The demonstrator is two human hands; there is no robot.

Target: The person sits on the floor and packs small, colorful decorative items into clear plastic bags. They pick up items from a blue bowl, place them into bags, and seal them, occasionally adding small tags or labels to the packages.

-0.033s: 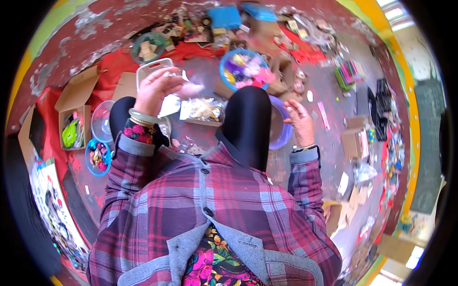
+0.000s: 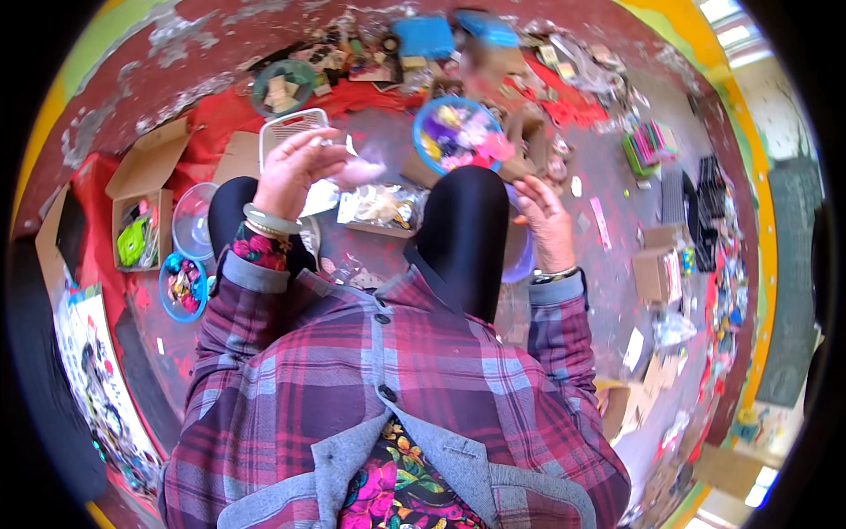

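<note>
Two bare hands hang raised over the floor [image 2: 630, 229], one to each side of the knees, in my head feed. On my left side, the left hand [image 2: 298, 172] has its fingertips drawn together, by the look of it, on a pale filmy piece [image 2: 361, 171]; blur hides the exact contact. I see that piece in the air, toward the far left corner of the open box [image 2: 374, 230] between the legs, which holds whitish things in clear wrap. At the other knee, the right hand [image 2: 548, 220] hangs just beside the purple basin [image 2: 517, 251] and partly covers it in my view, its fingers bent. Whether that grip is apart or pinching something thin, I cannot tell.

A blue basin [image 2: 418, 145] of coloured fluffy pieces sits beyond the right knee, and a white basket [image 2: 264, 145] lies past the left hand. I judge the step in hand to be handling the filmy piece off the floor; the next move calls for a light, steady left grip and a clear look at the right fingertips.
</note>
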